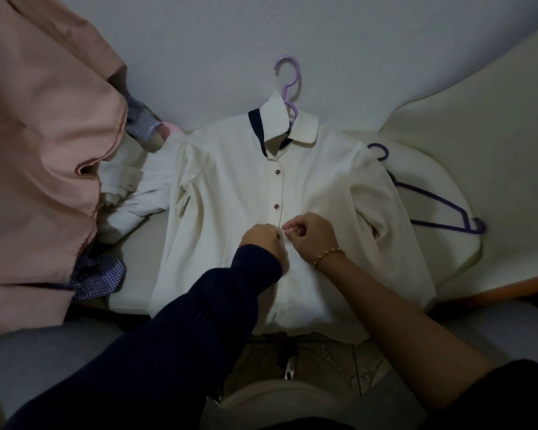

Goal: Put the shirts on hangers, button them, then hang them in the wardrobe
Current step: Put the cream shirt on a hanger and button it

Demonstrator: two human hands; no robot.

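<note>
A cream shirt (pixel 236 181) with a navy-lined collar lies flat on a pale cushion, front up, on a lilac hanger (pixel 288 82) whose hook pokes out above the collar. Two dark buttons on the placket are fastened. My left hand (pixel 263 240), in a navy sleeve, pinches the placket at a third button. My right hand (pixel 312 235), with a bead bracelet on the wrist, pinches the opposite edge of the placket right beside it. The shirt's lower front is partly hidden by my arms.
A spare purple hanger (pixel 438 203) lies on the cushion (pixel 441 256) to the right. A pink garment (pixel 44 150) hangs at the left, over a white shirt (pixel 131 193) and a blue checked shirt (pixel 97 277). A grey wall stands behind.
</note>
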